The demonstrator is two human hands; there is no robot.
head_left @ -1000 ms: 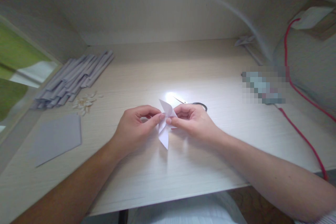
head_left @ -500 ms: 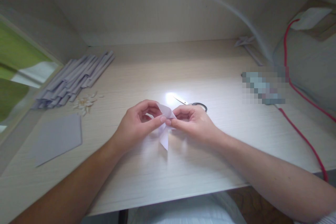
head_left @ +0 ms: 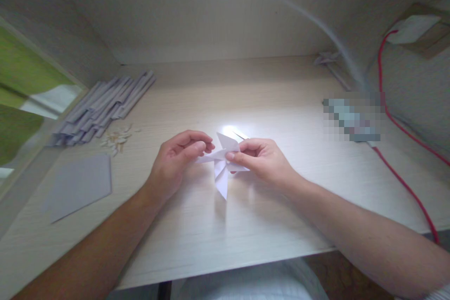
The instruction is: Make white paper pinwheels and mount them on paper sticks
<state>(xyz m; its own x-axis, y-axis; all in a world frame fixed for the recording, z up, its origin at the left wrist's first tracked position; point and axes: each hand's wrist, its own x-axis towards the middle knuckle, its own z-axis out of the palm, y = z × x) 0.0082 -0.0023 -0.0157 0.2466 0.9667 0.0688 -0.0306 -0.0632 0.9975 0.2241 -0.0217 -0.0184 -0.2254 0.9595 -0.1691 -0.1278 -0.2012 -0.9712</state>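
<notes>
Pinching the paper pinwheel [head_left: 221, 183] near its centre above the table [head_left: 218, 91], my right grip [head_left: 262, 157] holds where I'd want: likely light, easily creased. My left grip [head_left: 176, 154] is loosely spread beside one blade [head_left: 207, 158].

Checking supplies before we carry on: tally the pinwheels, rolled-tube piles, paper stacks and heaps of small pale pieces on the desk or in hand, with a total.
Paper pinwheels: 2
Pile of rolled paper tubes: 1
Paper stack: 1
Heap of small pale pieces: 1
Total: 5
</notes>
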